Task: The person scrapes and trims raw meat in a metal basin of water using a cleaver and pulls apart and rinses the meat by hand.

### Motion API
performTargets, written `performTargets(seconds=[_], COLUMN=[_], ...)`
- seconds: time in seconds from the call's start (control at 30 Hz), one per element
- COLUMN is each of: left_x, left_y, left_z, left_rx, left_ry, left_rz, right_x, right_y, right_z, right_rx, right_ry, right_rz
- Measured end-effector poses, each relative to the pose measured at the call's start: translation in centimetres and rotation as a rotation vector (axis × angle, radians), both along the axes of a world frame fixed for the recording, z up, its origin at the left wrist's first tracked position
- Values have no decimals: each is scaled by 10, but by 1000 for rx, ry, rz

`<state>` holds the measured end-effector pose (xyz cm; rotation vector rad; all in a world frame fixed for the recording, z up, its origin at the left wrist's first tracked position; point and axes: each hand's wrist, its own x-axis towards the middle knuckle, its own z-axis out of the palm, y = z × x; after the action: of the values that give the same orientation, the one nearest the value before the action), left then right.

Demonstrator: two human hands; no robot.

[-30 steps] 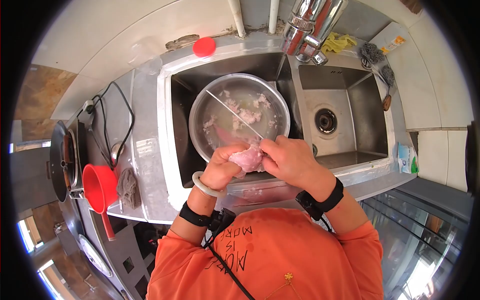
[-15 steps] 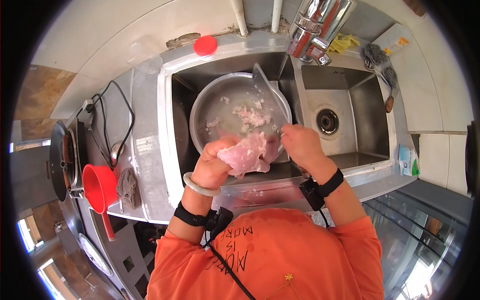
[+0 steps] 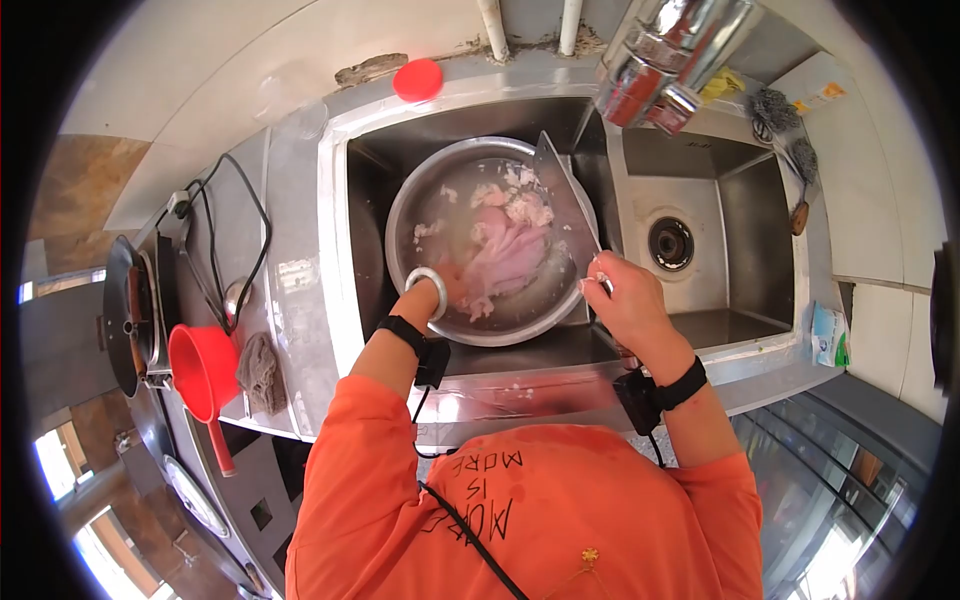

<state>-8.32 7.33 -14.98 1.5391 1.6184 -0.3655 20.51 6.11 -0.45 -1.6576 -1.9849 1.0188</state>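
Observation:
A round metal basin [image 3: 404, 180] of cloudy water sits in the left sink bowl. Spread out under the water is a pale pink piece of raw meat [image 3: 510, 255], with whitish scraps [image 3: 528, 208] floating around it. My left hand [image 3: 452, 285] is dipped in at the basin's near left side, against the meat's edge; the water hides its fingers. My right hand [image 3: 630, 300] is closed around a knife at the basin's right rim. The knife's broad blade [image 3: 567, 192] points away from me, slanting over that rim.
The right sink bowl [image 3: 745, 240] has a drain, with a chrome faucet [image 3: 665, 75] behind. On the left counter are a red ladle [image 3: 203, 372], a grey cloth [image 3: 261, 375] and a black cord [image 3: 262, 215]. A red lid [image 3: 418, 80] lies at the back.
My left hand has lowered the meat from above the basin's near rim into the water, where it now lies spread. My right hand still holds the knife at the right.

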Motion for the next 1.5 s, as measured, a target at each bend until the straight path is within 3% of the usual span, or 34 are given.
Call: performTargets(seconds=[0.13, 0.2, 0.23, 0.3, 0.47, 0.57, 0.63, 0.7, 0.77, 0.83, 0.87, 0.9, 0.97, 1.03, 1.5], left_x=[0, 12, 18, 31, 57, 57, 51, 45, 32, 13, 13, 11, 5, 0, 6], left_y=[14, 21, 25, 33, 17, 23, 34, 35, 33, 26, 25, 23, 19, 12, 4], left_z=[-13, -1, -9, -33, -14, 6, 12, 21, 10, -30, -1, 11, 24, 29, 82], left_rx=[83, 421, 418, 292, 243, 252, -48, -96, -145, 84, 199, 198, 205, 301, 139], left_ry=[166, -113, -116, 39, 59, 223, 156, 130, 103, 90, 117, 124, 54, 4, 275], left_rz=[57, 7, 16, -124, 157, -178, -201, -122, -39, -74, -235, -241, -60, -27, -219], right_x=[-4, -6, -10, -15, -21, -20, -15, -11, -9, -6, -5, -7, -15, -20, -44], right_y=[2, 4, 5, 7, 8, 5, 3, 2, 1, -3, -6, -7, -6, -7, -4], right_z=[-4, -5, -4, -1, 13, 10, -7, -14, -15, -25, -28, -26, -20, -26, -47], right_rx=[68, 100, 73, 47, -39, -11, 27, 61, -181, -283, -388, -388, -623, -677, -937], right_ry=[21, -8, -31, -62, 58, 82, 45, 4, -30, 63, 153, 161, 339, 354, 505], right_rz=[46, 116, 129, 148, 67, 49, 24, 0, -34, -46, -57, -61, -100, -88, -7])
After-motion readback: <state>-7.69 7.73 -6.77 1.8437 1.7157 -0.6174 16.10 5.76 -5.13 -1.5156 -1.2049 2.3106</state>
